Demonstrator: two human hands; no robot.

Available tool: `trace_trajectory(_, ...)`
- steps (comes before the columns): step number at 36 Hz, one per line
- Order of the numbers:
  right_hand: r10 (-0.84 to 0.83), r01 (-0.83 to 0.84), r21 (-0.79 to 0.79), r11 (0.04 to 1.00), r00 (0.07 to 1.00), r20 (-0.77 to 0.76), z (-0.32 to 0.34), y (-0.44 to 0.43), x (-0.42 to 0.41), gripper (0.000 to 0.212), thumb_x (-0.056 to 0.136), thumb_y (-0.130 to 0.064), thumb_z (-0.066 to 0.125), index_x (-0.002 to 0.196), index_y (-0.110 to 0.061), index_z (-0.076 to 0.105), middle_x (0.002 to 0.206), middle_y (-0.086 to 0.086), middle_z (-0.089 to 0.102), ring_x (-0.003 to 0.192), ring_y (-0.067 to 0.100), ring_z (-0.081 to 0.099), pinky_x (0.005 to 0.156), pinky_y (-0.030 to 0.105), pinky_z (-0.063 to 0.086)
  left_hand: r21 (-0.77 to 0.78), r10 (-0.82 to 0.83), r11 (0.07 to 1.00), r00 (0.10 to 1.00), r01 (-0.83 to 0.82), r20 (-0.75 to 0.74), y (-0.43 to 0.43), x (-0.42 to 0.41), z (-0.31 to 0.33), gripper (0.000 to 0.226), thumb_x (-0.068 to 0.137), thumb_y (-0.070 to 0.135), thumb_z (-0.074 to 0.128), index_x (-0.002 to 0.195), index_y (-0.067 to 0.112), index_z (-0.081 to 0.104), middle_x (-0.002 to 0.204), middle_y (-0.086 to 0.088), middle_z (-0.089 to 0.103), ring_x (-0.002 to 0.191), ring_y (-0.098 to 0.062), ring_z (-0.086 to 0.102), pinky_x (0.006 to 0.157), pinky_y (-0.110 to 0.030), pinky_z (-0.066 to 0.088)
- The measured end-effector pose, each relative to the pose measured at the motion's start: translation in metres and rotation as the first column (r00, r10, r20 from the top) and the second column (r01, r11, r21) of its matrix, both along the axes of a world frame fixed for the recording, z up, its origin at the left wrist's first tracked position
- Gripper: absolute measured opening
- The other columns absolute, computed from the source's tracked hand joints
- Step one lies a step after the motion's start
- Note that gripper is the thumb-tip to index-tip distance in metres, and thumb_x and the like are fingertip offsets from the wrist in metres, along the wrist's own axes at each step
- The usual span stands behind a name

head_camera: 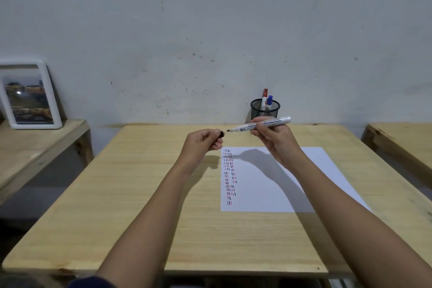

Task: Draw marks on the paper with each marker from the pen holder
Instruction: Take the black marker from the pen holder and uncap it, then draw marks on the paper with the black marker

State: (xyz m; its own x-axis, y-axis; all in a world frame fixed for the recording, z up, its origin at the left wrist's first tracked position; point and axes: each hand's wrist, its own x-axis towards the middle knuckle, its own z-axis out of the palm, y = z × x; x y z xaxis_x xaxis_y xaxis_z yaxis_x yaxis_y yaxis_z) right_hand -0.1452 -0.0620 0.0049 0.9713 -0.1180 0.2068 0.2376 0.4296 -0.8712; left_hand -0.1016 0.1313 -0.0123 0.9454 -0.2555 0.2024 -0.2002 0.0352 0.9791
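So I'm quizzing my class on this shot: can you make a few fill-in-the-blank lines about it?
1. The right hand holds an uncapped ___.
2. The left hand holds its black ___.
3. The holder keeps a red marker and a ___ one.
4. The marks run down the paper's ___ edge.

Missing: marker; cap; blue; left

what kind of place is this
Probably a plain workroom or study corner: a bare wooden table against a scuffed wall, a mesh pen holder and a framed picture on a side bench.
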Motion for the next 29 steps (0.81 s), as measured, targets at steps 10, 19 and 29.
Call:
trace_trajectory(10, -0.216, 0.245, 0.2, 0.949, 0.964, -0.155, -0.025, -0.011, 0.006, 0.007, 0.09, -0.005, 0.056, 0.085, -0.006, 0.061, 0.079, 0.003, 0.06, 0.059, 0.003, 0.065, 0.064, 0.01, 0.054, 0.497, 0.19, 0.837, 0.974, -0.228, 0.126, 0.025, 0.008, -0.026, 0.008, 0.079, 0.008, 0.064, 0.074, 0.003, 0.067, 0.067, -0.002, 0.061, 0.056, -0.008, 0.052, 0.049, -0.01, 0.04)
trace_trajectory(19, -0.242, 0.282, 0.154, 0.947, 0.941, -0.236, -0.039, -0.007, 0.009, 0.008, 0.089, -0.003, 0.057, 0.083, -0.006, 0.062, 0.078, 0.004, 0.059, 0.057, 0.005, 0.061, 0.061, 0.01, 0.054, 0.721, 0.1, 0.665, 0.98, -0.194, 0.172, 0.016, 0.021, -0.035, 0.01, 0.08, 0.015, 0.064, 0.081, 0.007, 0.069, 0.086, -0.005, 0.063, 0.079, -0.019, 0.056, 0.067, -0.024, 0.04)
trace_trajectory(29, -0.255, 0.3, 0.144, 0.943, 0.93, -0.265, -0.041, -0.01, 0.009, 0.007, 0.089, -0.007, 0.059, 0.083, -0.005, 0.061, 0.078, 0.003, 0.059, 0.062, 0.007, 0.062, 0.064, 0.011, 0.055, 0.728, 0.09, 0.657, 0.979, -0.195, 0.181, 0.014, 0.023, -0.039, 0.012, 0.081, 0.017, 0.063, 0.087, 0.008, 0.067, 0.089, -0.008, 0.065, 0.082, -0.023, 0.06, 0.069, -0.028, 0.046)
